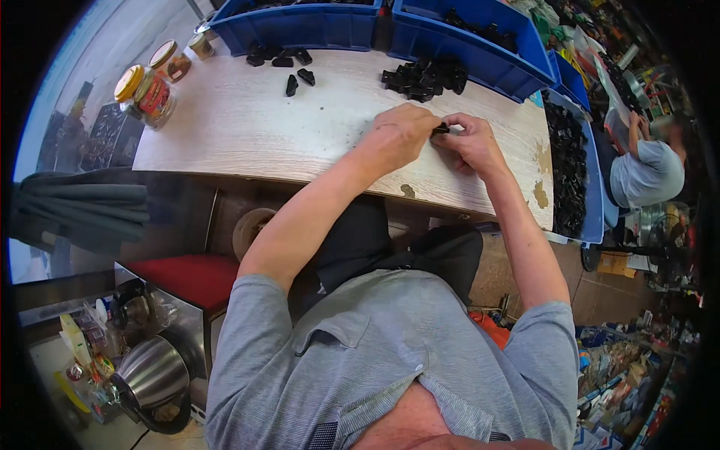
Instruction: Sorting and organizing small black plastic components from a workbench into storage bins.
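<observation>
Over the right half of the pale wooden table (247, 135), my two hands meet at a small black plastic part (441, 129). My right hand (474, 144) pinches it between thumb and fingers. From the other side, my left hand (405, 129) is closed with its fingertips at the same part; its fingers are partly hidden behind the back of the hand. Just beyond my hands lies a pile of black plastic parts (424, 79). Several loose black parts (291, 85) are scattered farther left, by the far edge.
Two blue bins, a left one (300, 28) and a right one (480, 56), line the far edge. A blue crate (592, 187) full of black parts stands at the right. Jars (154, 97) occupy the far left corner. Another person (649, 169) sits at the far right. A steel kettle (154, 371) is lower left.
</observation>
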The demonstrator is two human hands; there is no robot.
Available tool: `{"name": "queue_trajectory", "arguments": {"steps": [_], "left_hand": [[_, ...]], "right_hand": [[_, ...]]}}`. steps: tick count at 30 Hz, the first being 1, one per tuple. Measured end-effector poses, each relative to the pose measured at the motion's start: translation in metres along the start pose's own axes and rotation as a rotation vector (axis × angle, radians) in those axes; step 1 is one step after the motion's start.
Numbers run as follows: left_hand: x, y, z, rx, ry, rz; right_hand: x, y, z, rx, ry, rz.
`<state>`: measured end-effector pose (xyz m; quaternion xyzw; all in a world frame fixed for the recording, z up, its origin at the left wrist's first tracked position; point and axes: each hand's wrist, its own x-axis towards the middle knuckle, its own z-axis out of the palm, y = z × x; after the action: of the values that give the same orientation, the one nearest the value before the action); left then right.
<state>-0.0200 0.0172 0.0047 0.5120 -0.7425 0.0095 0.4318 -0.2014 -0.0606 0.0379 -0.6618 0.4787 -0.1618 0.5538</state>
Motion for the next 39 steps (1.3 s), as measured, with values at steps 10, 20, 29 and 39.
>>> {"name": "queue_trajectory", "arguments": {"steps": [10,20,29,39], "left_hand": [[0.005,-0.015,0.008,-0.098,-0.036,0.063],[0.002,-0.007,0.005,-0.023,-0.125,0.106],[-0.007,-0.001,-0.002,0.122,-0.141,0.122],[-0.026,-0.090,-0.078,0.653,0.561,-0.457]], "right_hand": [[-0.004,-0.004,0.001,0.020,0.025,0.008],[-0.004,0.004,-0.003,0.009,0.020,-0.022],[-0.002,0.001,0.003,0.003,0.021,-0.036],[-0.013,0.009,-0.023,0.140,0.103,0.048]]}}
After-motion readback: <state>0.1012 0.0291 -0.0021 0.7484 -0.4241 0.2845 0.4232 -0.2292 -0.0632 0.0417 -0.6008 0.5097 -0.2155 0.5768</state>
